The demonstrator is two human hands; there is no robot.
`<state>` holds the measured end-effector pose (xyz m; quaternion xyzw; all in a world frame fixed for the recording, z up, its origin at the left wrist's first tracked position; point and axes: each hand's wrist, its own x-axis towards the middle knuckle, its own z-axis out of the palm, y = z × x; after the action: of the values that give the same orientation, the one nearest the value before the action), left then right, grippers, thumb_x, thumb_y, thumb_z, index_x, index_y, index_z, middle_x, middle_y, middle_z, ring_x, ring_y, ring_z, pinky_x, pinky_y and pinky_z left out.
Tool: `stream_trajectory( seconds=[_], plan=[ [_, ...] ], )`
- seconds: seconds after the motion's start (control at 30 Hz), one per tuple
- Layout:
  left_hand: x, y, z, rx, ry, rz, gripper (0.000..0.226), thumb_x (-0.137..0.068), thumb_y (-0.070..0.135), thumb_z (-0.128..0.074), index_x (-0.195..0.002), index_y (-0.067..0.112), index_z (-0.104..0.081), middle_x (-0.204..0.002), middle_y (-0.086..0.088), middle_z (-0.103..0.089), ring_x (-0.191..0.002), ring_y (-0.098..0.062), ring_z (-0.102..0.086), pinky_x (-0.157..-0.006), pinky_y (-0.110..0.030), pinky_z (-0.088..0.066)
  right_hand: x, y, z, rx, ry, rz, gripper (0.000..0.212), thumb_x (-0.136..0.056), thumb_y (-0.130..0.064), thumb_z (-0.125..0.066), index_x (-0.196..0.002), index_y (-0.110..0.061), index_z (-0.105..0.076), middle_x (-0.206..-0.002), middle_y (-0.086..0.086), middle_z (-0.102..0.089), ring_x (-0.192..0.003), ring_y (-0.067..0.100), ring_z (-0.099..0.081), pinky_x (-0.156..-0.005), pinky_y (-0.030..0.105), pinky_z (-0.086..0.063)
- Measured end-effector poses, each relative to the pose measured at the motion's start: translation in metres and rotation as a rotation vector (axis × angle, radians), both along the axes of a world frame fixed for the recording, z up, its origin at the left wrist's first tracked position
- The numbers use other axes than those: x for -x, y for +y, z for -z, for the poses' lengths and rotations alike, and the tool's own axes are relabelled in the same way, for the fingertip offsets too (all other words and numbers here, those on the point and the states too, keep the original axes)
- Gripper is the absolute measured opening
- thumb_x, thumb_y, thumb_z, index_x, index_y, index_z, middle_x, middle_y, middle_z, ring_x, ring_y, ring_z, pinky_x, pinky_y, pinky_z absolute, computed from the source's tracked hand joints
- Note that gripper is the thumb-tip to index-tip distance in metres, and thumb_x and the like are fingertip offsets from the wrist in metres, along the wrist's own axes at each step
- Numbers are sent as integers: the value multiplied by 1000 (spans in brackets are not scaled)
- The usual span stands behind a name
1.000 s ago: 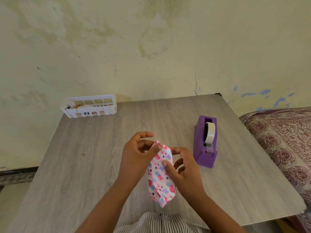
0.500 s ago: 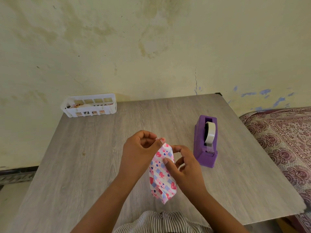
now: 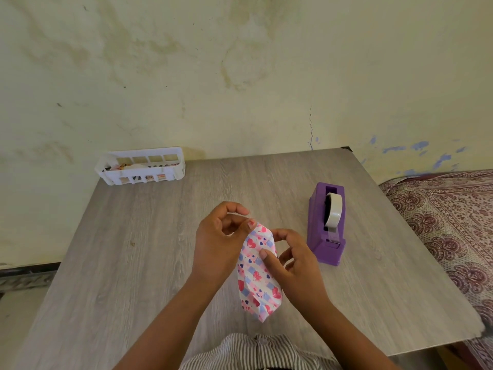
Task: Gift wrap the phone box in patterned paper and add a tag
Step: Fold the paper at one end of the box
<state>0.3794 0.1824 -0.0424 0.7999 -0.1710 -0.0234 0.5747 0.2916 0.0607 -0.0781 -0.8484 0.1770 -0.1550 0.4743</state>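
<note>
The phone box [image 3: 258, 273] is covered in white paper with pink and red hearts and blue squares. It stands on end, tilted, above the middle of the wooden table [image 3: 138, 257]. My left hand [image 3: 217, 241] pinches the paper flap at the box's top end. From the right, my right hand [image 3: 292, 265] holds the box, thumb pressed on its patterned face. The bottom end shows folded paper. No tag is in sight.
A purple tape dispenser [image 3: 326, 224] with a roll of clear tape stands just right of my hands. A white slotted plastic basket [image 3: 141, 169] with small items sits at the far left by the wall. A patterned bedspread [image 3: 453, 222] lies beyond the table's right edge.
My left fingers have curled in and closed on the top flap. The box has shifted slightly and stands a little more upright.
</note>
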Motion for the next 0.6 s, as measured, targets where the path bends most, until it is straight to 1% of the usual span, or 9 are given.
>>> stream_trajectory(
  seconds=[0.07, 0.13, 0.2, 0.27, 0.33, 0.43, 0.53, 0.6],
  plan=[
    [0, 0, 0, 23, 15, 15, 21, -83, 22, -67, -88, 37, -54, -87, 19, -65, -79, 5, -65, -72, -10, -52, 0, 0, 0, -6, -1, 1, 31, -72, -68, -49, -96, -50, -43, -99, -33, -51, -77, 1, -60, -61, 9, -48],
    [-1, 0, -1, 9, 81, 50, 21, -84, 25, -66, -96, 37, -53, -90, 21, -64, -81, 3, -65, -76, -13, -52, 0, -1, 1, -10, -7, 4, 28, -75, -65, -52, -96, -49, -43, -99, -32, -51, -77, 1, -60, -61, 10, -49],
    [-3, 1, -1, -55, 147, 127, 25, -83, 29, -66, -104, 35, -53, -95, 21, -62, -86, 1, -63, -79, -16, -51, -1, -2, 2, -16, -21, 5, 29, -77, -67, -54, -97, -49, -43, -100, -29, -52, -76, 2, -61, -61, 12, -51],
    [-3, 3, 1, -123, 178, 197, 20, -84, 29, -64, -103, 33, -57, -98, 16, -64, -88, -1, -63, -79, -16, -52, -1, -4, 3, -22, -30, 3, 33, -76, -71, -53, -98, -49, -43, -101, -28, -53, -76, 2, -61, -61, 13, -51],
    [-2, 5, 3, -74, 231, 197, 13, -86, 26, -62, -98, 29, -63, -96, 11, -67, -85, -4, -65, -75, -14, -53, -1, -4, 5, -36, -31, -1, 40, -69, -74, -48, -99, -48, -44, -101, -27, -54, -77, 1, -61, -61, 13, -52],
    [-1, 5, 5, 35, 335, 169, 12, -87, 22, -60, -96, 24, -66, -92, 9, -69, -83, -7, -67, -71, -13, -53, -2, -4, 8, -77, -28, -7, 43, -67, -75, -46, -99, -47, -45, -102, -27, -55, -79, 0, -61, -63, 15, -53],
    [-2, 5, 5, 49, 384, 193, 21, -87, 21, -59, -106, 17, -67, -96, 9, -70, -88, -10, -67, -75, -17, -54, -3, -6, 10, -110, -17, 2, 46, -65, -75, -47, -100, -46, -46, -103, -25, -56, -78, 2, -62, -64, 19, -56],
    [-2, 5, 4, 64, 374, 209, 20, -87, 21, -60, -107, 22, -65, -101, 10, -69, -90, -8, -67, -77, -18, -55, -3, -7, 9, -121, -12, 5, 44, -67, -74, -50, -101, -45, -46, -104, -23, -57, -78, 5, -63, -65, 22, -57]
  ],
)
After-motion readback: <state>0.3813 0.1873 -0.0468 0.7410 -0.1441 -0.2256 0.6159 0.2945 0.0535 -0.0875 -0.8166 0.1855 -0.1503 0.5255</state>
